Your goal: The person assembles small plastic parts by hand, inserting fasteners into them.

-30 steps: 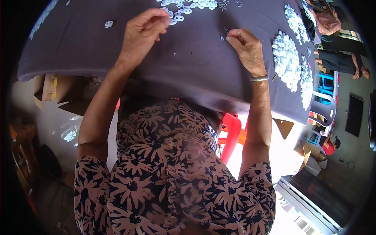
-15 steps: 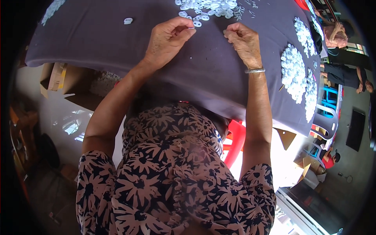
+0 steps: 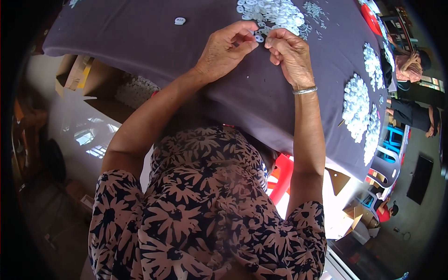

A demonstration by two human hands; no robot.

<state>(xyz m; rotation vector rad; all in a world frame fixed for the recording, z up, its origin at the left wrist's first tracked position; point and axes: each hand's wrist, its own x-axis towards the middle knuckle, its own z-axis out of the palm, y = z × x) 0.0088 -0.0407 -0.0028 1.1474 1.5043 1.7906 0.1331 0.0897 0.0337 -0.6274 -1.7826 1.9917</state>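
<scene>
My left hand (image 3: 228, 50) is over the dark cloth, its thumb and index finger apart beside a small white oval two-holed piece (image 3: 259, 39). I see nothing clearly held between them. Close by on the right, my right hand (image 3: 291, 53) is closed, thumb and index tip pressed together; whatever they pinch is too small or hidden to make out. Just beyond both hands spreads a heap of similar white pieces (image 3: 275, 13). Small thin greyish pieces (image 3: 314, 10) are scattered at its right. One lone white oval piece (image 3: 179, 21) lies farther left.
The dark cloth (image 3: 140, 42) covers the table. Piles of shiny white pieces (image 3: 356, 105) lie along its right side. An open cardboard box (image 3: 100, 84) with white pieces stands below the left edge. A red stool (image 3: 281, 179) is beneath the table; other people (image 3: 413, 116) are at far right.
The view has shifted, so the table appears lower and farther right. My hands have come close together. My left thumb and index finger have parted from a pinch on a small white piece.
</scene>
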